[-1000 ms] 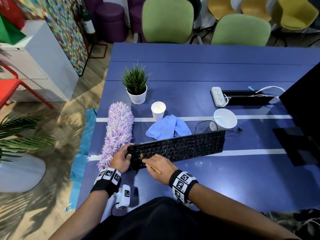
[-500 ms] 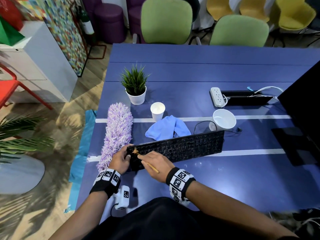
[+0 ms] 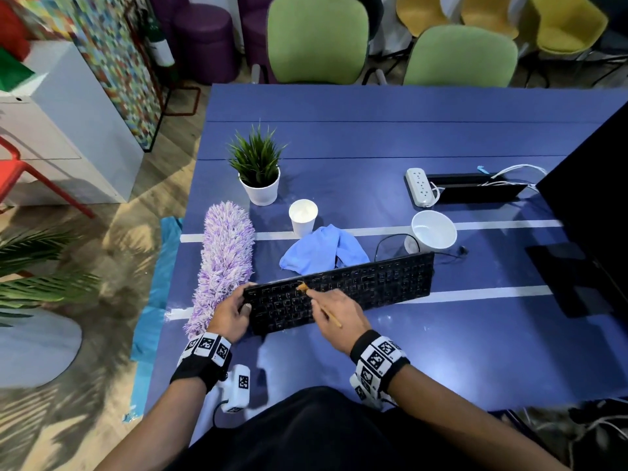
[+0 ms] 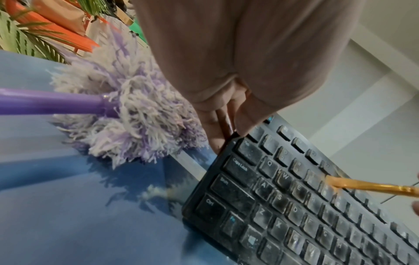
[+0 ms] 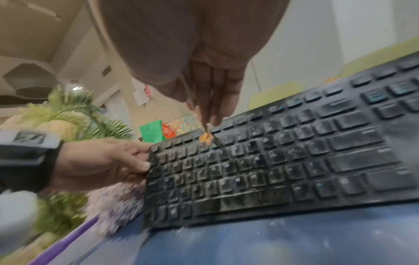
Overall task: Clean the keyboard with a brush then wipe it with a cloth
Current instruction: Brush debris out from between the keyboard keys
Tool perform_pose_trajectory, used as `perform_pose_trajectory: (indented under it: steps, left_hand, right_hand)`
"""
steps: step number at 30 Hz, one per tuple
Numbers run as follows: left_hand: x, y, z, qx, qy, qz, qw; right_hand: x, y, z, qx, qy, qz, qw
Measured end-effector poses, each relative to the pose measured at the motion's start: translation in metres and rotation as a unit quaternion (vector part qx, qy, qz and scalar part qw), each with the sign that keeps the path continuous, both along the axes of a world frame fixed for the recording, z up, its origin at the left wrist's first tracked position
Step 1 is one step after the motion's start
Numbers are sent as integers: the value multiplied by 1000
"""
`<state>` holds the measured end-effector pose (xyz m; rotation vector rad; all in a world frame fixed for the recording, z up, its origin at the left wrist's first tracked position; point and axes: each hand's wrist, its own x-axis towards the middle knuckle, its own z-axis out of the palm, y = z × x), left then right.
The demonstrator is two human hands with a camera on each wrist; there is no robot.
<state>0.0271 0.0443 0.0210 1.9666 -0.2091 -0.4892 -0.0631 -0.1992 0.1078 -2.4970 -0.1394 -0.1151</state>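
My right hand [image 3: 334, 314] pinches the brush [image 3: 319, 305] like a pen, thumb and fingers curled round the thin orange handle, bristle tip down on the upper key rows at the keyboard's [image 3: 356, 287] left third. Left hand [image 3: 231, 314] grips the keyboard's left short edge, thumb on top, other fingers curled along the side (underside contact hidden in every view). The relation that matters: keyboard long axis runs roughly 8 to 2 o'clock from me, and the unbrushed length lies toward 2 o'clock from the bristles, so I judge strokes need to travel that way, row by row. Right hand is the nearer one to that stretch; left only anchors. Keys look dusty across the whole board in both wrist views, so brushing is at an early stage, by my read. Right wrist is raised, palm down, handle tail pointing back toward 4 o'clock. The blue cloth [image 3: 323, 249] lies bunched just behind the keyboard at 12 o'clock, untouched. Purple duster [image 3: 226, 263] lies at 10 o'clock, just beside my left hand. White specks on the table [image 3: 458, 334] in front of the keyboard.
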Motion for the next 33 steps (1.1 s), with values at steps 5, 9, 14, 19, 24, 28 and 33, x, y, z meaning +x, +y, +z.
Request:
perform_pose_trajectory:
  steps: [5,9,14,19,24,28,33]
  left_hand:
    - [-2,-2,1,4,1,3,1000]
    - [-2,-1,0,6,19,15,1000]
    - [0,-1,0,-5,-9,18,1000]
    - [-1,3,-4,-1,-18,14,1000]
    - [-3,-1,10,4,-11,18,1000]
    - [-4,-2,10,9,-8,16,1000]
    - [0,0,7,19,4,14,1000]
  right_hand:
    - [-3,-46,-4,12,-29,-217,976]
    - [-9,-47,1,41,-47,-160,985]
    - [-3,-28,-3,73,-42,-96,992]
    - [0,-23,0,69,-42,-120,989]
    - [0,-24,-1,60,-51,-139,987]
    - [2,-29,1,55,-19,-163,985]
    - [4,-2,3,94,15,-27,995]
